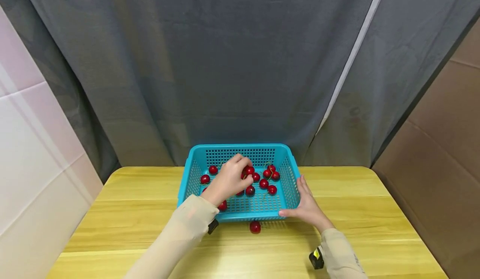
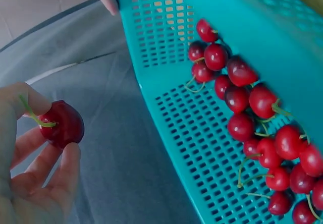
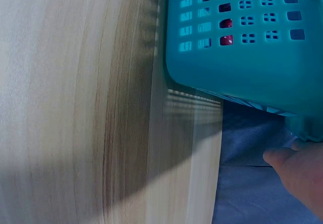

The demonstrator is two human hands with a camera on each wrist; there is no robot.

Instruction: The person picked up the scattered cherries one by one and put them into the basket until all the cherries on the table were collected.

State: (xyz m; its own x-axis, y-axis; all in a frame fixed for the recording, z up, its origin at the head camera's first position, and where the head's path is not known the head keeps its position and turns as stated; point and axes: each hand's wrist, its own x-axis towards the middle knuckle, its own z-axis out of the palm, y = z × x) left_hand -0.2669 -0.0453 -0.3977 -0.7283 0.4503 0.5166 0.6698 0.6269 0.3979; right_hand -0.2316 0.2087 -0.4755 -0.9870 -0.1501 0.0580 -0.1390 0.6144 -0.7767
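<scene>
My left hand [image 1: 233, 178] is over the blue plastic basket [image 1: 240, 217]. It pinches one dark red cherry [image 2: 69, 124] with a green stem between thumb and fingers, seen plainly in the left wrist view. Inside the basket lie several more cherries [image 1: 263, 183], some with stems, and part of them is hidden behind the left hand and forearm. At the basket's front right corner rests my right hand [image 1: 308, 207], its thumb along the front rim and its straight fingers against the right side. Only part of that hand appears in the right wrist view.
One loose cherry [image 1: 255, 227] lies on the wooden table [image 1: 375, 216] just in front of the basket. A grey curtain [image 1: 240, 70] hangs behind the table. A pale panel [image 1: 33, 145] stands at the left and a brown panel [image 1: 442, 145] at the right.
</scene>
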